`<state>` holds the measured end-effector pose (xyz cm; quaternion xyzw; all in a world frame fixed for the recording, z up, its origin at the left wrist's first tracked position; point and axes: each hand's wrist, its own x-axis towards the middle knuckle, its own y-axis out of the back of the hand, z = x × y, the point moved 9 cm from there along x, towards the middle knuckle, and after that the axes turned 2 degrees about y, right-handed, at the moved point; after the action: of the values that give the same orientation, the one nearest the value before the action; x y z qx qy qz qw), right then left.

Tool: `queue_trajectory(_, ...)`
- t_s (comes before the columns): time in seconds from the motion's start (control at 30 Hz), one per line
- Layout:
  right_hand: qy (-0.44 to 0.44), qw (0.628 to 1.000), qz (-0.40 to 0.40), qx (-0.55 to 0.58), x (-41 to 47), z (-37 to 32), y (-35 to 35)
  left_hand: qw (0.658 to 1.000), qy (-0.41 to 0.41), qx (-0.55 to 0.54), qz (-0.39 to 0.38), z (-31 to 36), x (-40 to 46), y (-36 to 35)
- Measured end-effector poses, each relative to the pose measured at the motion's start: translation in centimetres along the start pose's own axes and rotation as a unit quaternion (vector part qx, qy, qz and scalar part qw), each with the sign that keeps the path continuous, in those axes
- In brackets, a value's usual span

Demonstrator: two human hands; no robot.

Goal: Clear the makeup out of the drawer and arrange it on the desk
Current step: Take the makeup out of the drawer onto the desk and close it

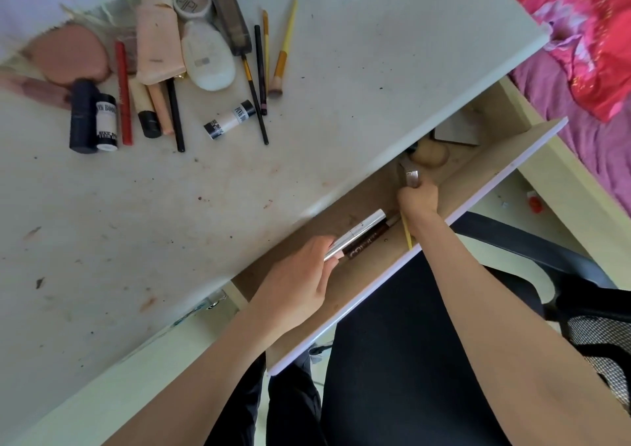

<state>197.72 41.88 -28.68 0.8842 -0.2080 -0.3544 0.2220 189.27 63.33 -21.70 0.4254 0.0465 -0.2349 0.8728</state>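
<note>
The open drawer (478,189) runs diagonally under the desk (341,104) edge. My left hand (300,275) is inside it and grips a silver tube (355,234) together with a brown makeup stick (367,241). My right hand (418,200) reaches deeper into the drawer and grips a small silver-capped item (411,176). A yellow pencil (407,234) lies in the drawer below my right wrist. A beige sponge (432,154) sits further back. Several makeup pieces lie on the desk at the top left: a peach tube (158,39), a white sponge case (208,58), brushes (283,49), pencils.
A round compact (192,0) and a dark box (228,12) lie at the desk's back. A black office chair (546,258) stands at the right under my arm. A pink and red blanket (587,36) covers the bed at the far right.
</note>
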Motion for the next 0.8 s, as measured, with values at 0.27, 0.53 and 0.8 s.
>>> queue_trajectory(0.27, -0.073, 0.957, 0.009, 0.279, -5.1, -1.2, 3.1, 0.995, -0.017, -0.068, 0.076, 0.7, -0.3, 6.3)
queue_trajectory(0.53, 0.018, 0.915, -0.13, 0.382, -8.3, -12.0, -0.4, 0.97, 0.091, -0.077, 0.214, -5.1, 1.9, 14.8)
queue_trajectory(0.8, -0.041, 0.885, -0.269, 0.377, -7.2, -18.2, -10.0, 0.965, 0.131, -0.001, 0.229, -9.3, 6.0, 20.0)
